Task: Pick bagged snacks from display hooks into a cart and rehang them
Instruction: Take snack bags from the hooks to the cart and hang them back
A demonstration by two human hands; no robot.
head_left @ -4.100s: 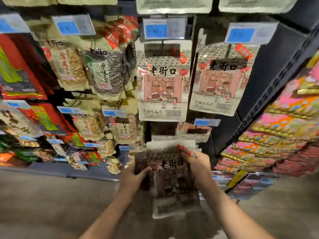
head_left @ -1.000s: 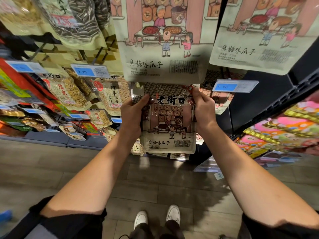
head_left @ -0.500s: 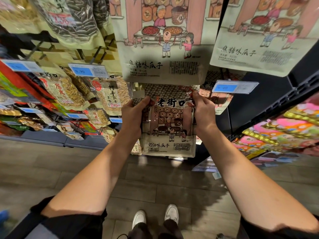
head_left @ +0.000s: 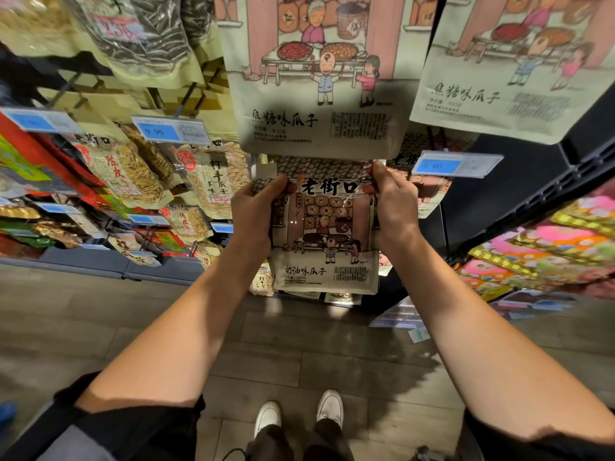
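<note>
A cream snack bag (head_left: 324, 241) printed with a street-shop cartoon hangs upright in front of the display, its top edge tucked under the larger bag above. My left hand (head_left: 254, 214) grips its upper left side, thumb on the front. My right hand (head_left: 394, 202) pinches its upper right corner. The hook and the bag's hang hole are hidden behind the big cream bag (head_left: 319, 94) overhead. No cart is in view.
A second big cream bag (head_left: 512, 78) hangs at the upper right above a blue price tag (head_left: 456, 164). Seed bags (head_left: 129, 168) and more price tags (head_left: 171, 131) fill the left hooks. Colourful packs (head_left: 545, 251) line the right rack. My white shoes (head_left: 299, 414) stand on grey floor.
Since four seconds ago both hands have raised the bag from low in front of the rack to just under the upper bags. Over the last second it has barely shifted.
</note>
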